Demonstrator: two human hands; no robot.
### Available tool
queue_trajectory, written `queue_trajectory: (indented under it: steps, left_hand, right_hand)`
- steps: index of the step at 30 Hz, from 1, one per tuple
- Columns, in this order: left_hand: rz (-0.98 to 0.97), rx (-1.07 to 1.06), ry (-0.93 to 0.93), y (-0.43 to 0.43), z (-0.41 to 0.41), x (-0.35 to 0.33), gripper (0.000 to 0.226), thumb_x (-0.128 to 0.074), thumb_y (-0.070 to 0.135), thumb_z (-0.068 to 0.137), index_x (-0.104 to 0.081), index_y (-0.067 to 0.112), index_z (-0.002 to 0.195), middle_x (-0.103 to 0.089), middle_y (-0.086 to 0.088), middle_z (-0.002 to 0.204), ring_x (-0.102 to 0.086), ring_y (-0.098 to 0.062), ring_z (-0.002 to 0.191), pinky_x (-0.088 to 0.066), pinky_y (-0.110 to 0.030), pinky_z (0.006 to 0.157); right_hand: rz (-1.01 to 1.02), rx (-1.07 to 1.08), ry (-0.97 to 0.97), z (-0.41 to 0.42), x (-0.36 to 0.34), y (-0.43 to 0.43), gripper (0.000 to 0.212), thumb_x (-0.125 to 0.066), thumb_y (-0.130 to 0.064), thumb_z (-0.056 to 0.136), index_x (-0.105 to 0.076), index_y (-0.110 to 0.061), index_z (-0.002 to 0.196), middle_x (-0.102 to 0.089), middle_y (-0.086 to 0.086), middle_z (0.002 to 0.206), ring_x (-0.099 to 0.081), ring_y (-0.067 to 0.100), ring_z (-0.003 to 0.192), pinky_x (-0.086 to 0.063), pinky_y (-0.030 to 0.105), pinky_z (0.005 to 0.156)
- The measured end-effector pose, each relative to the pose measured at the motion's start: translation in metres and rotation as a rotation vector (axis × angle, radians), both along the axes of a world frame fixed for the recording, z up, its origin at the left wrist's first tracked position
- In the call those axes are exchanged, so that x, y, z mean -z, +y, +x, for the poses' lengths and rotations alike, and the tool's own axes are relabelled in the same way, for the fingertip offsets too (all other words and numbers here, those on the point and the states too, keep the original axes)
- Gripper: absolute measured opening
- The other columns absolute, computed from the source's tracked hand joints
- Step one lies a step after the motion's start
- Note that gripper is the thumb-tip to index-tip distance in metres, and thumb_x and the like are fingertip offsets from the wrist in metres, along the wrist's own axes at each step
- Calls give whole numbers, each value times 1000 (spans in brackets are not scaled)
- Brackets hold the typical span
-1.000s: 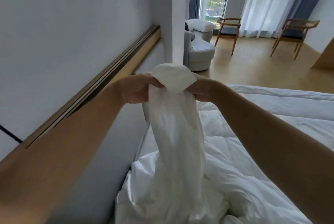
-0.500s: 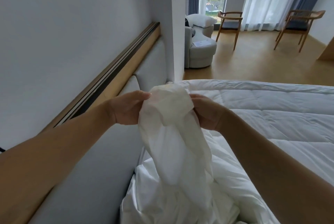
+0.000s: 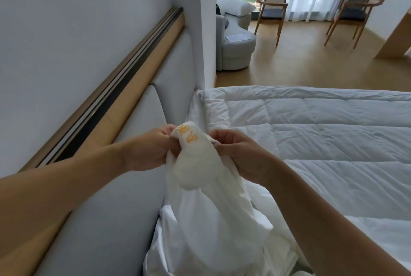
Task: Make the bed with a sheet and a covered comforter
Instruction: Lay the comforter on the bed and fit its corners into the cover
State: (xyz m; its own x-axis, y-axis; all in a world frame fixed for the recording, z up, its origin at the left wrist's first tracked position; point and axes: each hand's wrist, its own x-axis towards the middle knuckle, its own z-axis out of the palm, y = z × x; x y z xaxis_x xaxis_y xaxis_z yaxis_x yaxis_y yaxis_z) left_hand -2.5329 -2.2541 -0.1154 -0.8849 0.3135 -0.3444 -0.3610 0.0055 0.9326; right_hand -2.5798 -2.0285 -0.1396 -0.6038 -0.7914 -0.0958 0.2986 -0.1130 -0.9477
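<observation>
A white duvet cover (image 3: 206, 204) hangs bunched from a raised corner that shows yellow embroidered marks. My left hand (image 3: 153, 149) pinches that corner from the left and my right hand (image 3: 240, 153) grips it from the right, both held above the head end of the bed. The corner looks stuffed with a corner of the white quilted comforter (image 3: 322, 142), which lies spread flat over the bed to the right. The cover's lower part piles up on the mattress beside the headboard.
A padded grey headboard (image 3: 124, 186) with a wooden ledge runs along the wall on the left. Beyond the bed are a wooden floor, a grey armchair (image 3: 235, 46) with a pillow on it, two wooden chairs (image 3: 270, 13) and curtained windows.
Both hands have come down and toward the bed with the cover's corner. The corner has turned, so the yellow embroidery now shows.
</observation>
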Motion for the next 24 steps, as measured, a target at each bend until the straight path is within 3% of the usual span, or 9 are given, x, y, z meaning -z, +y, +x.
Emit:
queue_trajectory:
  steps: [2,4,8,11,15,17,19,22,24]
  left_hand:
    - [36,-38,0,5,-9,5,32,-55,-1,80,-65,-12,109,-67,-20,99,-70,-24,81,-59,-32,73]
    - [112,-58,-63,7,-17,6,39,-53,0,84,-59,-15,120,-65,-21,104,-68,-24,83,-59,-32,74]
    - [313,-56,-256,-9,-24,7,16,-57,10,71,-70,7,79,-62,-7,74,-63,-19,64,-54,-26,61]
    - [323,77,-246,-19,-22,19,48,-89,19,53,-77,6,97,-71,-11,94,-71,-24,81,-59,-33,70]
    - [275,151,-150,-15,-24,32,61,-96,31,59,-75,6,110,-72,-12,107,-72,-22,91,-59,-32,77]
    - [311,88,-125,-14,-32,31,55,-92,33,66,-74,8,111,-72,-11,110,-72,-22,97,-58,-32,81]
    - [341,49,-89,-12,-38,30,47,-84,34,75,-74,9,112,-72,-9,112,-71,-22,101,-57,-33,85]
    - [340,-4,-87,-8,-42,30,40,-80,32,75,-76,7,106,-75,-9,103,-73,-20,91,-59,-32,78]
    - [291,-38,-97,-7,-42,30,50,-79,33,81,-69,0,117,-70,-15,116,-70,-25,100,-59,-36,85]
  right_hand:
    - [-9,38,-43,-7,0,-5,24,-73,-18,79,-64,-5,97,-62,13,89,-57,22,78,-48,32,69]
    - [-1,99,-63,-13,0,-9,15,-73,-18,77,-68,-10,89,-65,10,86,-60,21,75,-50,32,67]
    - [52,208,-63,-20,0,-13,7,-73,-22,84,-71,-15,82,-68,6,80,-62,17,72,-53,27,64]
    - [153,187,12,-20,-1,-17,20,-75,-31,86,-71,-12,82,-66,9,80,-60,19,71,-52,29,63]
    - [300,97,-14,-21,3,-21,33,-77,-31,82,-73,0,92,-66,14,85,-62,20,72,-53,30,64]
    - [247,60,-76,-23,8,-20,25,-72,-13,80,-72,4,98,-66,17,89,-65,23,73,-55,31,65]
    - [109,136,-190,-24,12,-22,19,-67,-3,75,-75,-4,93,-70,12,85,-68,21,71,-58,30,63]
    - [-36,302,-297,-22,14,-28,30,-67,-9,75,-68,-3,104,-71,8,82,-70,18,67,-58,29,60]
    - [-85,309,-312,-17,13,-33,28,-62,-13,78,-66,-4,104,-71,8,81,-69,18,67,-59,29,60]
